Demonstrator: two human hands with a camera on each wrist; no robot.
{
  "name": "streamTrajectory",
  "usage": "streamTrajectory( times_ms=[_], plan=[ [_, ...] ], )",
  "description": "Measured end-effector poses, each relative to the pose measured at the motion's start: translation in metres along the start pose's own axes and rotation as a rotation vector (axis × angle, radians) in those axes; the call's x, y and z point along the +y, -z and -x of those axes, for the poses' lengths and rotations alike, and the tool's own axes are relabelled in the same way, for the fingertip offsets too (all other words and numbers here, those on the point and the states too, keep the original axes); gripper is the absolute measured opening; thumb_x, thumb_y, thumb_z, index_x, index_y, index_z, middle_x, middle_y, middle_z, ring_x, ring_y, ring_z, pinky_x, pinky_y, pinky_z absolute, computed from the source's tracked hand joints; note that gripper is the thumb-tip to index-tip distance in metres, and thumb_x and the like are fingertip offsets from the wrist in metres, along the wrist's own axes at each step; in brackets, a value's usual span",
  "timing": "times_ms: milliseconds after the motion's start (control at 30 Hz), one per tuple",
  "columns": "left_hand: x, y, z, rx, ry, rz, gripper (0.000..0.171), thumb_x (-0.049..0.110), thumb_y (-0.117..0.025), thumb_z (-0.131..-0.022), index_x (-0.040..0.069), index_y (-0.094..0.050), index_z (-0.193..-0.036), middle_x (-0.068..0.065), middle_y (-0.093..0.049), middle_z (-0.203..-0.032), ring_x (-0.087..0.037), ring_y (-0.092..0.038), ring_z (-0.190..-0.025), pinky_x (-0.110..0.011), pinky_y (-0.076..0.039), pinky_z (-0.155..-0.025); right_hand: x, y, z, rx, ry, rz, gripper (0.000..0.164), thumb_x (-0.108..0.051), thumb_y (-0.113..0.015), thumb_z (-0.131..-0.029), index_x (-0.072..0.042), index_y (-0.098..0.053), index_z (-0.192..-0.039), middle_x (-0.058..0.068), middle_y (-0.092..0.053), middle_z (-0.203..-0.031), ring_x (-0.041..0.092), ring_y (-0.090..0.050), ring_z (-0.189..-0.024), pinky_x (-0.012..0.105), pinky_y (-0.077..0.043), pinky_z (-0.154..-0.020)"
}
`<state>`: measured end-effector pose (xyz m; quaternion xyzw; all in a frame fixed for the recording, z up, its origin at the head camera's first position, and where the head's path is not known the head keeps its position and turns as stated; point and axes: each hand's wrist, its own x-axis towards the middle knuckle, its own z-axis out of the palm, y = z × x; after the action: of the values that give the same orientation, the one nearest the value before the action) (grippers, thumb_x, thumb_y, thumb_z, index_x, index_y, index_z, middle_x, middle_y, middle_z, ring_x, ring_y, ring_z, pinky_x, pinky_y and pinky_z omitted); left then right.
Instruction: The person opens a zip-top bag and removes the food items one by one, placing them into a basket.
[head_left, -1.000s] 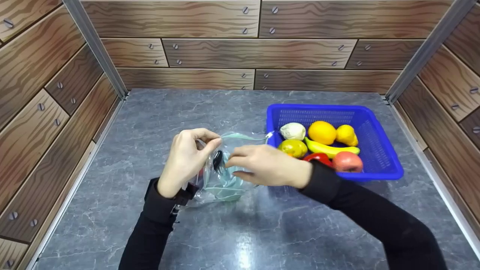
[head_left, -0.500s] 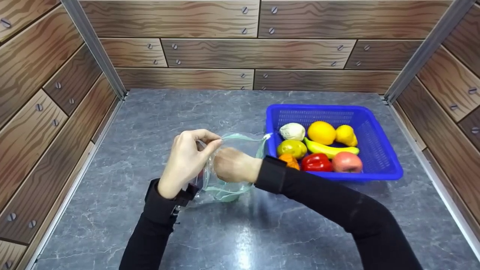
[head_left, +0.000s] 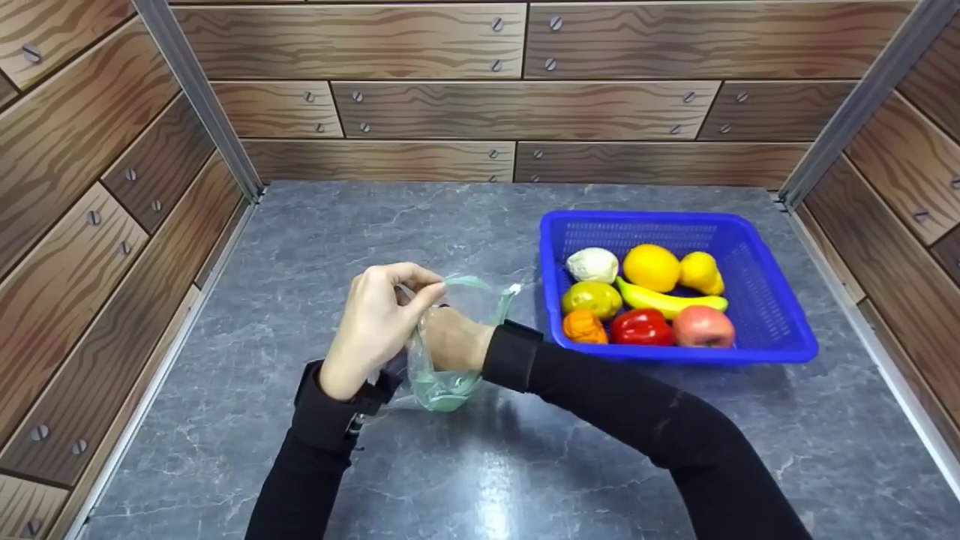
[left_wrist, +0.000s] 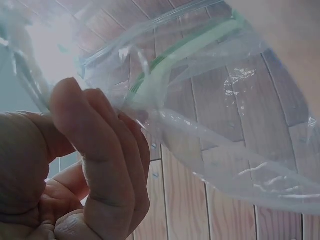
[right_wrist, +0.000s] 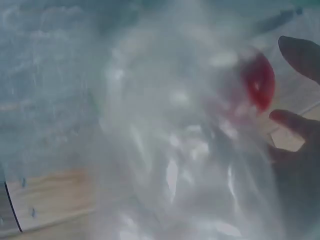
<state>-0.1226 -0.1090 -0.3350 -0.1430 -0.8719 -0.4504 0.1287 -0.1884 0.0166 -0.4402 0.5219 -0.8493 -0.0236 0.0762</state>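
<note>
My left hand point(head_left: 382, 319) pinches the rim of a clear plastic bag point(head_left: 444, 394) with a pale green band along its mouth. In the left wrist view its fingers point(left_wrist: 107, 165) are bent at the bag's edge. Wrist-deep in the bag is my right hand point(head_left: 454, 337), its fingers hidden from above. The right wrist view, blurred by plastic, shows its thumb and fingers point(right_wrist: 292, 125) spread apart. A glossy red thing point(right_wrist: 260, 82) shows just off these fingertips. A small dark thing point(head_left: 444, 305) peeks out beside the right hand.
To the right stands a blue basket point(head_left: 780, 300). It holds a banana point(head_left: 667, 301), an orange point(head_left: 651, 268), a lemon point(head_left: 701, 271), a red pepper point(head_left: 643, 328), an apple point(head_left: 703, 327), a small orange pumpkin point(head_left: 585, 327) and other produce. Wood-patterned walls enclose the grey table point(head_left: 360, 225).
My right hand has moved left and down into the bag, from above its mouth. The bag's right edge has sagged towards the hand. My left hand keeps its pinch on the rim.
</note>
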Motion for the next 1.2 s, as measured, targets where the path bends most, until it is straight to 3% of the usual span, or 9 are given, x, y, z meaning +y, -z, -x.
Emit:
streamTrajectory(
  times_ms=[200, 367, 400, 500, 600, 667, 867, 1033, 1200],
  plan=[
    [0.000, 0.000, 0.000, 0.001, 0.008, 0.001, 0.009, 0.024, -0.072, -0.089, 0.017, -0.077, -0.091, 0.005, -0.072, -0.077, -0.017, -0.059, -0.061, -0.021, -0.045, -0.059, 0.004, -0.015, -0.002, 0.098, -0.022, -0.181, 0.018, -0.016, -0.052, -0.099, -0.004, -0.065, -0.102, 0.011, -0.066, -0.106, 0.021, -0.064, -0.095, 0.031, -0.054, -0.079],
    [0.001, 0.000, 0.000, -0.001, 0.005, -0.009, 0.008, 0.024, -0.072, -0.089, 0.019, -0.077, -0.090, 0.005, -0.072, -0.079, -0.013, -0.059, -0.065, -0.021, -0.046, -0.063, 0.006, -0.019, -0.004, 0.111, -0.073, -0.396, 0.025, -0.018, -0.045, -0.103, -0.003, -0.063, -0.107, 0.013, -0.065, -0.109, 0.023, -0.062, -0.100, 0.033, -0.050, -0.086],
    [0.001, -0.001, 0.000, -0.001, 0.005, -0.010, 0.007, 0.024, -0.072, -0.089, 0.019, -0.077, -0.090, 0.005, -0.072, -0.080, -0.012, -0.059, -0.066, -0.021, -0.046, -0.063, 0.007, -0.019, -0.004, 0.115, -0.065, -0.398, 0.024, -0.018, -0.045, -0.103, -0.003, -0.063, -0.107, 0.013, -0.065, -0.109, 0.023, -0.062, -0.101, 0.033, -0.049, -0.089],
    [0.000, -0.001, 0.000, -0.001, 0.006, -0.010, 0.008, 0.024, -0.072, -0.089, 0.019, -0.077, -0.090, 0.005, -0.072, -0.080, -0.011, -0.058, -0.066, -0.021, -0.046, -0.063, 0.009, -0.018, -0.004, 0.116, -0.016, -0.335, 0.021, -0.018, -0.049, -0.101, -0.004, -0.064, -0.107, 0.010, -0.066, -0.109, 0.021, -0.061, -0.104, 0.032, -0.048, -0.093],
    [0.000, 0.000, 0.000, -0.001, 0.010, -0.005, 0.008, 0.024, -0.072, -0.089, 0.018, -0.077, -0.091, 0.006, -0.072, -0.080, -0.013, -0.057, -0.063, -0.021, -0.044, -0.060, 0.011, -0.013, -0.003, 0.113, 0.045, -0.180, 0.016, -0.016, -0.056, -0.096, -0.005, -0.066, -0.100, 0.008, -0.067, -0.107, 0.020, -0.061, -0.104, 0.032, -0.048, -0.096],
    [0.000, 0.000, 0.000, -0.002, 0.013, 0.001, 0.008, 0.024, -0.071, -0.089, 0.019, -0.077, -0.091, 0.006, -0.072, -0.081, -0.013, -0.055, -0.060, -0.021, -0.043, -0.058, 0.010, -0.006, -0.001, 0.062, 0.046, -0.143, 0.015, -0.016, -0.058, -0.094, -0.005, -0.067, -0.100, 0.008, -0.067, -0.111, 0.020, -0.060, -0.107, 0.033, -0.048, -0.097],
    [0.001, 0.002, -0.001, -0.004, 0.023, -0.001, 0.009, 0.027, -0.071, -0.089, 0.020, -0.077, -0.090, 0.006, -0.071, -0.080, -0.016, -0.054, -0.058, -0.020, -0.040, -0.054, 0.004, 0.020, 0.005, -0.091, -0.033, -0.134, 0.020, -0.017, -0.059, -0.091, -0.008, -0.065, -0.108, 0.007, -0.064, -0.120, 0.020, -0.058, -0.115, 0.034, -0.050, -0.098],
    [0.003, 0.001, -0.001, -0.009, 0.036, 0.007, 0.010, 0.025, -0.071, -0.090, 0.018, -0.077, -0.091, 0.006, -0.071, -0.079, -0.020, -0.056, -0.059, -0.020, -0.040, -0.055, 0.004, 0.048, 0.020, -0.128, -0.006, -0.091, 0.019, -0.015, -0.072, -0.078, -0.011, -0.068, -0.096, 0.007, -0.066, -0.112, 0.023, -0.059, -0.110, 0.034, -0.053, -0.092],
    [0.003, 0.001, -0.002, -0.016, 0.054, 0.022, 0.008, 0.026, -0.071, -0.090, 0.021, -0.077, -0.090, 0.006, -0.071, -0.079, -0.020, -0.058, -0.060, -0.021, -0.042, -0.053, 0.007, 0.078, 0.042, -0.073, 0.031, -0.034, 0.051, -0.018, -0.081, -0.072, -0.012, -0.064, -0.120, 0.012, -0.059, -0.129, 0.028, -0.054, -0.119, 0.036, -0.053, -0.095]
  ],
)
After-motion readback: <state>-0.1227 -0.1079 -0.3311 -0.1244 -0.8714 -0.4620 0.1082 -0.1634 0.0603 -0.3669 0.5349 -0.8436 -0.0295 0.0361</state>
